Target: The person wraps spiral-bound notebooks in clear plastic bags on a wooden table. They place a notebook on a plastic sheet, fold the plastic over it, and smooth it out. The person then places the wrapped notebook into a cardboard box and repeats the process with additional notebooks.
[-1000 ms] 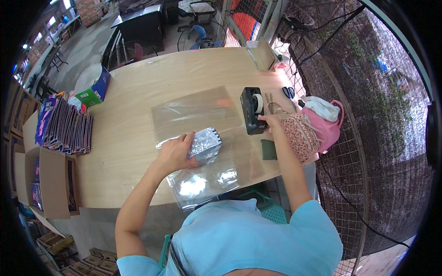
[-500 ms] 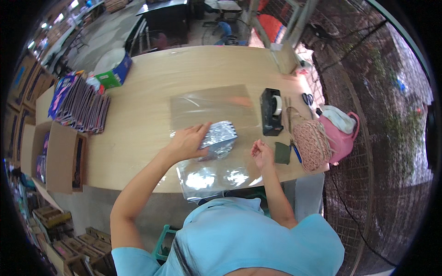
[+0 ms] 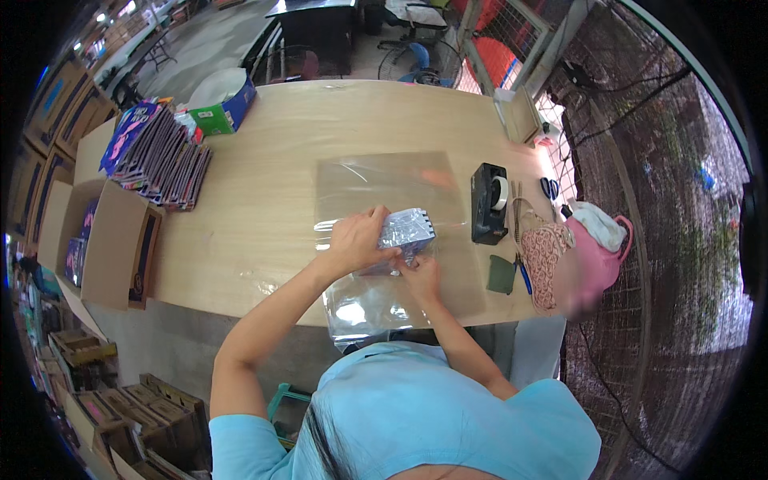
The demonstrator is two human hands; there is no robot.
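A small box (image 3: 406, 230) wrapped in shiny clear plastic stands on a large sheet of clear film (image 3: 384, 176) spread on the table. My left hand (image 3: 356, 240) grips the box from its left side, fingers over the top edge and thumb at the near side. My right hand (image 3: 422, 276) is at the near right of the box, its fingers pinched together on the clear film by the lower edge. Part of what those fingertips hold is hidden. More loose film (image 3: 368, 312) hangs over the table's front edge.
A black tape dispenser (image 3: 490, 204), green cloth pad (image 3: 501, 274), blue-handled pliers (image 3: 524, 276) and scissors (image 3: 550, 190) lie right. Beyond them sit a knitted pouch (image 3: 548, 260) and pink bag (image 3: 596, 260). Left are stacked flat packs (image 3: 164, 164), a green-blue box (image 3: 224, 112) and an open carton (image 3: 112, 256).
My right hand has moved left from beside the box onto the film at its near side. My left hand stays on the box. The whole view has shifted slightly.
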